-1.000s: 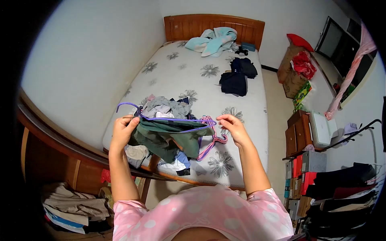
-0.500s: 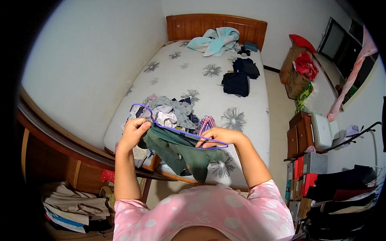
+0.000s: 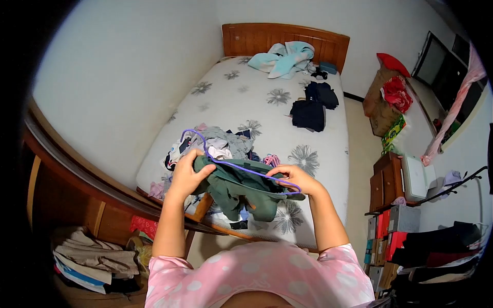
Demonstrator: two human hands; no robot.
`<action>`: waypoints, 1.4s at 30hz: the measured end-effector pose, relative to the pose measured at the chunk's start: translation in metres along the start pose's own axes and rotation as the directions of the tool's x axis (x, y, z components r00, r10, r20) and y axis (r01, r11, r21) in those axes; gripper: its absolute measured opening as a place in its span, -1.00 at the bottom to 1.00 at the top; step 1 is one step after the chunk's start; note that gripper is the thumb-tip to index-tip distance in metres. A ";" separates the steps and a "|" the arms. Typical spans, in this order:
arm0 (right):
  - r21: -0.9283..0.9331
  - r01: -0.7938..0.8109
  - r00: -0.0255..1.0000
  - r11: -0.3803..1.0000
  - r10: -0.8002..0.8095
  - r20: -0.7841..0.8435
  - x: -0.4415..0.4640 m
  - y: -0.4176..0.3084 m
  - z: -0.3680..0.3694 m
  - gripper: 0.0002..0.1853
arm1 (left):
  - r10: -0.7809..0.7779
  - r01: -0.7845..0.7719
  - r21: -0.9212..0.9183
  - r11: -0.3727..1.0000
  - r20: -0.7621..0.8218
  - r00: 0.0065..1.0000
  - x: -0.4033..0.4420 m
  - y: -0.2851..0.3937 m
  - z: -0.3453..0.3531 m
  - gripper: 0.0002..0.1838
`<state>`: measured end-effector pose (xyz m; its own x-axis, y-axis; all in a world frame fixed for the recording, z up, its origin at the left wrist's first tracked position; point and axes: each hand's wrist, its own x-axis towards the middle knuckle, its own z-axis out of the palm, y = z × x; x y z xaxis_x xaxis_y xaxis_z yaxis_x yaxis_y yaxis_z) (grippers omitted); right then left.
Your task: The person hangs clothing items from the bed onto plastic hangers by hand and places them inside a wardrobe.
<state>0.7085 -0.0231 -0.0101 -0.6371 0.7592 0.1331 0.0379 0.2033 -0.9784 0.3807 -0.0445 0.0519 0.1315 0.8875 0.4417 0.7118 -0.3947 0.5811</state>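
A dark green garment (image 3: 239, 189) stretches between my two hands above the near end of the bed. Across its upper edge runs a purple clothes hanger (image 3: 241, 168), its hook pointing up and left. My left hand (image 3: 189, 175) grips the garment's left end beside the hanger's neck, thumb towards the right. At the opposite end, my right hand (image 3: 295, 180) holds the garment's edge near the hanger's right corner; some of its fingertips are hidden in the cloth. The lower part of the garment hangs in loose folds.
A heap of clothes (image 3: 226, 142) lies beyond my hands on the flowered mattress (image 3: 215, 105). Folded dark clothes (image 3: 308, 115) and a light blue blanket (image 3: 285, 60) are farther back. A wooden rail (image 3: 226, 231) edges the near side; hanging clothes (image 3: 436, 246) are at right.
The garment's upper edge now spreads wider around the hanger, and its hanging part sits higher. My left hand has turned, its thumb now over the cloth. The view has shifted slightly.
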 end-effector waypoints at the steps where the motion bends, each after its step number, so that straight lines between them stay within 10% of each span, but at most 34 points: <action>1: 0.016 -0.127 0.991 0.992 0.128 -0.051 -0.002 -0.006 0.001 -0.69 | 0.042 -0.045 -0.060 0.997 -0.055 0.998 0.000 0.005 0.006 -0.57; 7: -0.118 -0.042 0.992 0.992 0.027 -0.125 -0.005 -0.007 0.005 -0.69 | 0.089 -0.094 -0.135 0.986 -0.039 0.995 0.000 0.020 0.021 -0.88; 27: -0.207 0.142 0.986 0.968 -0.118 0.120 -0.026 -0.022 0.021 -0.60 | -0.066 -0.063 -0.407 0.911 -0.295 0.953 0.011 0.010 0.021 -0.91; 30: 0.104 0.044 0.987 0.994 -0.027 -0.157 -0.030 -0.015 0.021 -0.62 | -0.027 -0.009 -0.155 0.988 -0.232 0.972 0.008 0.029 0.005 -0.91; 31: -0.110 0.115 0.974 0.987 -0.134 -0.182 -0.030 -0.012 0.016 -0.65 | -0.009 -0.016 -0.117 0.993 -0.210 0.978 0.008 0.035 0.000 -0.91; 42: -0.181 0.125 0.987 0.976 -0.141 -0.077 -0.039 -0.047 -0.010 -0.61 | 0.048 -0.084 -0.133 0.988 -0.251 0.967 0.003 0.023 0.004 -0.92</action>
<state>0.7393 -0.0565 0.0320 -0.5745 0.7685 0.2817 0.0961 0.4051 -0.9092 0.4002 -0.0501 0.0632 -0.0119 0.7790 0.6269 0.6000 -0.4959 0.6277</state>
